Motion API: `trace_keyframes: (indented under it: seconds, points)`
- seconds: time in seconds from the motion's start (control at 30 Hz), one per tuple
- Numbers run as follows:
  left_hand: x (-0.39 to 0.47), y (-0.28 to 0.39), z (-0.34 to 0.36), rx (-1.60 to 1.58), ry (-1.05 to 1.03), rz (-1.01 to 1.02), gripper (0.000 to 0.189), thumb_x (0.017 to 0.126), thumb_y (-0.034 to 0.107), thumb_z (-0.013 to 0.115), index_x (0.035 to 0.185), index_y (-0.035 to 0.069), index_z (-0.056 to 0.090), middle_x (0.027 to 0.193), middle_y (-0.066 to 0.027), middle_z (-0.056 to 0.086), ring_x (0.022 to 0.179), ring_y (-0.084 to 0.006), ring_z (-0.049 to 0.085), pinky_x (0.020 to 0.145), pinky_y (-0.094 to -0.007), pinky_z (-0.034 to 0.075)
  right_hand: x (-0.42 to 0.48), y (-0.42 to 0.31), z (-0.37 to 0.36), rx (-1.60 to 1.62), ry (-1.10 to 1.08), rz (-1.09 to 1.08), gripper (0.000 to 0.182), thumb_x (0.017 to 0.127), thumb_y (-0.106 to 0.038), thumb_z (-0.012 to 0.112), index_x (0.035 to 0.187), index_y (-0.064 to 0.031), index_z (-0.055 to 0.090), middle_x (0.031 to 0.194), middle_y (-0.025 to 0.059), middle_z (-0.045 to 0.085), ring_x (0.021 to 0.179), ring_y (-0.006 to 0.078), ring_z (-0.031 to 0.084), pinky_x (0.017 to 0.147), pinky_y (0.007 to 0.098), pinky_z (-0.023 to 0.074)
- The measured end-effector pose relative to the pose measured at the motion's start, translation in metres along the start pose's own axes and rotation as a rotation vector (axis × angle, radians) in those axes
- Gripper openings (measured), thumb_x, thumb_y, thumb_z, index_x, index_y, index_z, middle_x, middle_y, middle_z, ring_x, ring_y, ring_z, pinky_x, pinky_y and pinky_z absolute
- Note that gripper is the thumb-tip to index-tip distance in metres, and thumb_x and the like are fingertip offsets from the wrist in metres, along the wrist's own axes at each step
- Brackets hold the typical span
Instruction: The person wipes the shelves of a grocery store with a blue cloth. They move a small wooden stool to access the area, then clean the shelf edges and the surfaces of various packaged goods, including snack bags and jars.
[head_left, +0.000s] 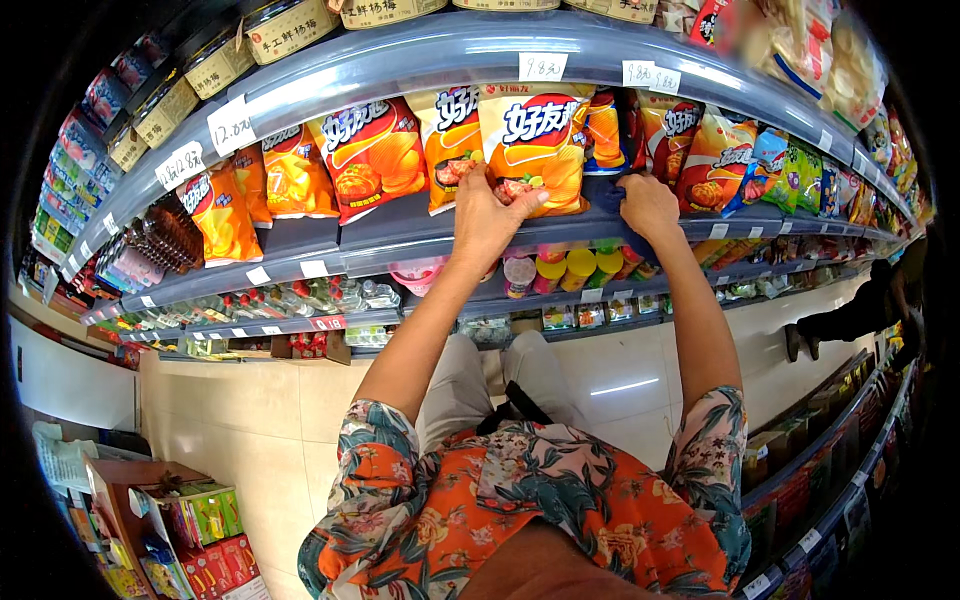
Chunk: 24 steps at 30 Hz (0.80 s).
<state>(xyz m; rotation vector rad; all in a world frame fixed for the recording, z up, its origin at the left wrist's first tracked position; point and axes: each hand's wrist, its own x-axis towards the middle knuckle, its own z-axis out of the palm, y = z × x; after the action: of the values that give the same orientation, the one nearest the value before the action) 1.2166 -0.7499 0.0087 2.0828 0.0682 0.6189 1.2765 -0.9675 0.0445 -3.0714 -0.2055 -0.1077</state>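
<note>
My left hand (487, 210) grips the lower left part of a yellow bag of potato chips (546, 127), its thumb across the front. That bag stands upright on the grey shelf (397, 222). Just left of it is a similar chip bag (442, 124), partly covered by my fingers. A dark blue cloth (615, 201) is bunched in my right hand (651, 206), at the shelf's front edge. Behind this hand are a blue and orange bag (604, 135) and a dark red chip bag (666, 135).
More chip bags (371, 161) line the shelf on both sides. Labelled jars (291, 31) stand on the shelf above; colourful lidded tubs (579, 268) and clear bottles (330, 296) sit below. A person's dark-clothed leg (840, 311) shows at right. Boxed goods (210, 525) stand lower left.
</note>
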Motion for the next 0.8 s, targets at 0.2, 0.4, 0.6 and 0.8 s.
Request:
trace_keyframes:
  seconds: [0.2, 0.4, 0.6, 0.8]
  points:
    - [-0.002, 0.01, 0.01, 0.075, 0.074, -0.02, 0.096, 0.055, 0.04, 0.081, 0.117, -0.017, 0.034, 0.112, -0.0312, 0.044, 0.107, -0.0395, 0.045, 0.091, -0.0392, 0.038, 0.0, -0.005, 0.005, -0.057, 0.041, 0.071, 0.021, 0.075, -0.013, 0.055, 0.094, -0.0058, 0.062, 0.1, 0.0154, 0.06, 0.093, 0.0325, 0.059, 0.076, 0.0413, 0.0489]
    - [-0.004, 0.001, 0.022, 0.038, 0.173, 0.012, 0.093, 0.052, 0.028, 0.083, 0.119, -0.013, 0.033, 0.113, -0.0274, 0.041, 0.103, -0.0386, 0.046, 0.088, -0.0391, 0.04, 0.0, -0.006, 0.02, 0.022, 0.078, -0.206, 0.026, 0.073, -0.009, 0.052, 0.097, -0.0091, 0.064, 0.101, 0.0128, 0.061, 0.094, 0.03, 0.058, 0.079, 0.0397, 0.0474]
    - [-0.003, -0.014, -0.003, 0.021, 0.244, 0.051, 0.085, 0.05, 0.024, 0.084, 0.116, -0.008, 0.04, 0.108, -0.0228, 0.045, 0.098, -0.0358, 0.049, 0.085, -0.0389, 0.042, -0.001, -0.024, 0.017, 0.124, 0.039, -0.433, 0.03, 0.072, -0.011, 0.053, 0.1, -0.0143, 0.063, 0.106, 0.0099, 0.059, 0.099, 0.0266, 0.055, 0.082, 0.0383, 0.0458]
    - [-0.008, -0.034, -0.03, 0.056, 0.287, 0.164, 0.079, 0.053, 0.029, 0.083, 0.113, -0.006, 0.046, 0.102, -0.0184, 0.048, 0.093, -0.0308, 0.052, 0.08, -0.0376, 0.044, -0.006, -0.022, 0.014, 0.137, 0.064, -0.43, 0.029, 0.071, -0.025, 0.058, 0.097, -0.0152, 0.064, 0.103, 0.0099, 0.059, 0.094, 0.0269, 0.058, 0.078, 0.039, 0.0478]
